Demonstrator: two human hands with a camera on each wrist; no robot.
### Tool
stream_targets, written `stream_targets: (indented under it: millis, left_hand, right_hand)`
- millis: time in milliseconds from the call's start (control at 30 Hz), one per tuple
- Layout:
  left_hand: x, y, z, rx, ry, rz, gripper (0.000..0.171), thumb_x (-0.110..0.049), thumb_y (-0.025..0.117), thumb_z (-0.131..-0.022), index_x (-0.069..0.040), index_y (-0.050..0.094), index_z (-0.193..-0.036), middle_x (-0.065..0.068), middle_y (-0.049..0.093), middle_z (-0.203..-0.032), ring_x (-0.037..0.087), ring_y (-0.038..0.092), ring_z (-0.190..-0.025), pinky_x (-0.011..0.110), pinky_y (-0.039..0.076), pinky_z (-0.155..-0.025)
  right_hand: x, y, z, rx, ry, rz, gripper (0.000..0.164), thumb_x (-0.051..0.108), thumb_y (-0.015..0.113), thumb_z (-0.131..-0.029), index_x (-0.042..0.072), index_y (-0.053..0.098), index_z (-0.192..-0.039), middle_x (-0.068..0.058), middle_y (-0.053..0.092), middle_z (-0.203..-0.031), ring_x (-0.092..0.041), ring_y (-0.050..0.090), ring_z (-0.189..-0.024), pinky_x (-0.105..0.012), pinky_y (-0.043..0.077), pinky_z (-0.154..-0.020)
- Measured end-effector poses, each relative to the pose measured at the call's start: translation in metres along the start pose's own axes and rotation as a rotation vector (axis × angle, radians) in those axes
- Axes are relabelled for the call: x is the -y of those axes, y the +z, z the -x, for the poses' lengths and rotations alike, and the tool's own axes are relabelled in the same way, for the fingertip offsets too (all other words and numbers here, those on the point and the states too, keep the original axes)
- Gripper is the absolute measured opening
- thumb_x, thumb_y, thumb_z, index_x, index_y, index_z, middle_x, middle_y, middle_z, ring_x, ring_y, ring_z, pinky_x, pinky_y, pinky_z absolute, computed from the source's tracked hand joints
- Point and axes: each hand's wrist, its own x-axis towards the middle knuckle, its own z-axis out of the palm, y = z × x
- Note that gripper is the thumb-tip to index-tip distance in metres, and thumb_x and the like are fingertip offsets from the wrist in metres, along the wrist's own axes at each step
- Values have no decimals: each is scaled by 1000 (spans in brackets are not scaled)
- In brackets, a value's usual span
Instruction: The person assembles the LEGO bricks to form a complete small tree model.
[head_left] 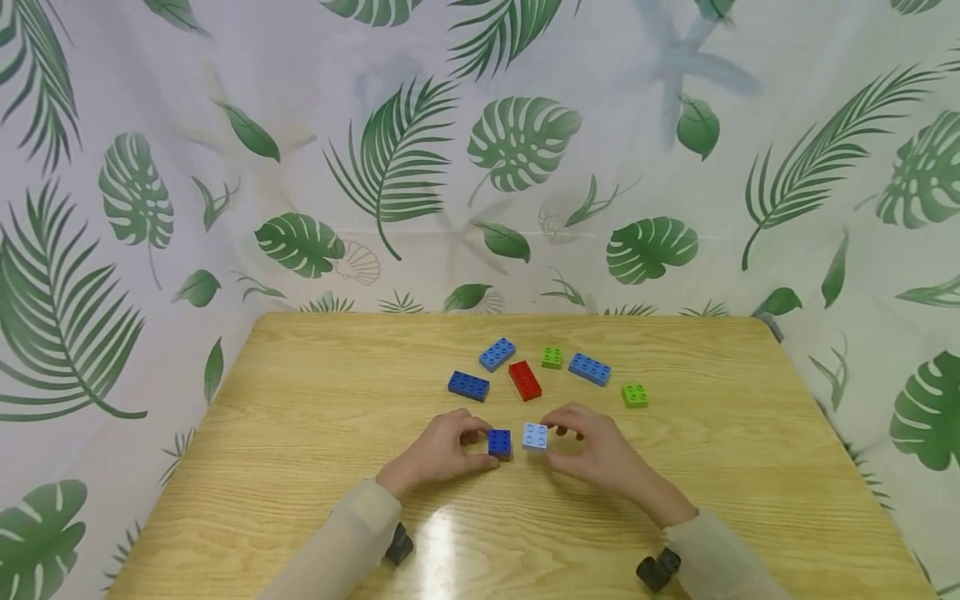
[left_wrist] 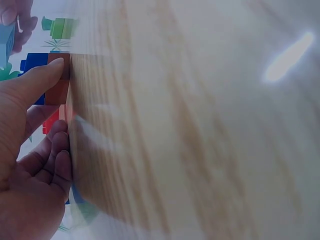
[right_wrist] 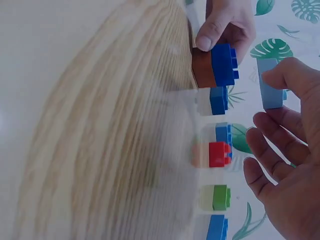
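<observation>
My left hand (head_left: 446, 452) grips a small stack standing on the table, a dark blue square brick (head_left: 499, 442) on top of a brown brick (right_wrist: 203, 67). In the left wrist view the thumb lies along the stack's side. Just to the right, my right hand (head_left: 598, 447) pinches a light blue square brick (head_left: 535, 436) between thumb and fingers. The right wrist view shows this light blue brick raised off the tabletop, studs facing up, a short gap apart from the stack.
Behind the hands lie a dark blue brick (head_left: 468, 386), a red brick (head_left: 525, 380), two medium blue bricks, one at left (head_left: 497, 354) and one at right (head_left: 589, 368), and two green bricks (head_left: 552, 358). A leaf-patterned cloth (head_left: 420, 275) hangs behind the wooden table (head_left: 300, 400).
</observation>
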Motion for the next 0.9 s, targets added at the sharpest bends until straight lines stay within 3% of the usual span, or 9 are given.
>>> stream_targets:
  millis: [367, 600, 900]
  left_hand:
    - [0, 1, -1, -20, 27, 3, 40, -31, 87, -89, -11, 76, -122, 1, 66, -98, 13, 57, -88, 24, 48, -77]
    - [0, 0, 0, -30, 34, 0, 38, -31, 87, -89, -11, 77, -119, 0, 64, -95, 12, 56, -86, 24, 47, -75]
    - [1, -1, 1, -29, 38, 12, 37, -28, 87, -89, -10, 77, -119, 2, 64, -95, 14, 56, -86, 23, 46, -75]
  right_hand:
    - [4, 24, -22, 38, -79, -22, 30, 13, 83, -90, 13, 77, -119, -1, 74, -110, -26, 67, -97, -40, 59, -84]
    - [6, 33, -30, 66, -72, -15, 29, 14, 81, -91, 10, 77, -119, -1, 73, -109, -22, 66, -96, -36, 59, -85]
    - [13, 31, -36, 138, -73, 154, 35, 18, 81, -90, 7, 77, -122, -1, 71, -107, -18, 62, -89, -28, 53, -79]
